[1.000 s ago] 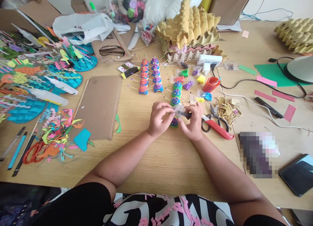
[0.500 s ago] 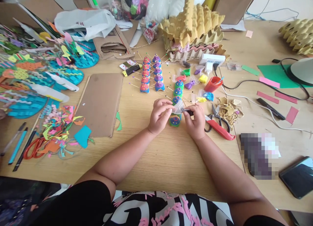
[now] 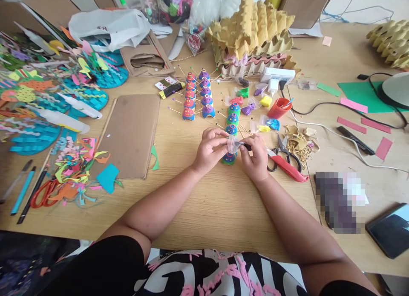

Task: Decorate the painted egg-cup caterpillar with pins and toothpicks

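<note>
Between my hands is a small clear plastic bag [image 3: 233, 144] with something black at its right end. My left hand [image 3: 211, 150] pinches the bag's left side between thumb and fingers. My right hand [image 3: 255, 156] is closed on the black end, a dark lump [image 3: 245, 146] showing between the fingers. Just beneath the bag, a row of blue-and-green painted egg-carton bumps [image 3: 232, 119] with pins stuck in runs away from me; the bag and my fingers hide part of it. Left of it stand a red-and-blue row [image 3: 189, 103] and a purple-and-blue row [image 3: 206, 100].
Scissors [image 3: 283, 147] and a red-handled cutter [image 3: 289, 167] lie by my right hand, near torn carton scraps [image 3: 298, 142]. Small bags of coloured clay [image 3: 247, 108] and a red cup [image 3: 280, 108] stand beyond. Cardboard [image 3: 131, 136] and paper scraps [image 3: 78, 168] lie left; egg trays [image 3: 252, 36] are stacked behind.
The plastic bag has shifted slightly and hangs lower between my fingers. Both hands keep their grip in nearly the same place. The whole view has moved a little.
</note>
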`<action>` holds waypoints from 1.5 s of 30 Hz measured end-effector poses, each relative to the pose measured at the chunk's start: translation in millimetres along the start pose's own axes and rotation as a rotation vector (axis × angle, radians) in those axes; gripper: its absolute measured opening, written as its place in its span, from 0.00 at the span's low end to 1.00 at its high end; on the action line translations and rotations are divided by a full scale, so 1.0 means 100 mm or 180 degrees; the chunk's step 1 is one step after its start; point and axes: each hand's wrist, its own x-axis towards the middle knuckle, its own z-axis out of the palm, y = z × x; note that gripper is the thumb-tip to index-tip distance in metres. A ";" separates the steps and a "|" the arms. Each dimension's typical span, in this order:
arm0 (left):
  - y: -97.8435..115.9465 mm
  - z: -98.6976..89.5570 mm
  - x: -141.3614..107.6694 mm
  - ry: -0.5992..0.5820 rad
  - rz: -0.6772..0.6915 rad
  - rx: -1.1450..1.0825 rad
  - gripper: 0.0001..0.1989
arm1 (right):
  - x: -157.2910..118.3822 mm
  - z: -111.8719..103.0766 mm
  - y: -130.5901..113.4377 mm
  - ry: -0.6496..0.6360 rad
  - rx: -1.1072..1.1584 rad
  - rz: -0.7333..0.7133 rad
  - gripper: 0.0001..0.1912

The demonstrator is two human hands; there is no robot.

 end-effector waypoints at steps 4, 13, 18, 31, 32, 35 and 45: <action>-0.02 -0.01 0.00 0.0031 0.0171 0.0143 0.08 | 0.01 -0.01 -0.01 0.0021 0.0028 -0.0116 0.03; -0.05 0.02 -0.01 0.0166 0.0422 0.0260 0.06 | 0.01 -0.01 -0.04 -0.0110 0.0076 -0.0199 0.03; -0.03 0.01 -0.02 0.0214 0.0355 0.0403 0.05 | -0.01 0.01 -0.05 -0.0131 0.0054 -0.0089 0.03; 0.04 0.02 0.00 0.0246 0.0279 0.0358 0.07 | -0.01 0.02 -0.03 -0.0062 0.0003 -0.0093 0.02; 0.06 0.02 0.00 0.0230 0.0257 0.0356 0.07 | -0.01 0.02 -0.03 -0.0053 0.0007 -0.0077 0.01; 0.07 0.02 0.01 0.0185 0.0139 0.0290 0.09 | -0.01 0.01 -0.02 0.0050 0.0017 0.0080 0.03; 0.01 0.01 -0.01 0.0532 -0.0398 -0.0410 0.10 | -0.03 0.01 -0.03 0.0448 0.0080 0.0362 0.03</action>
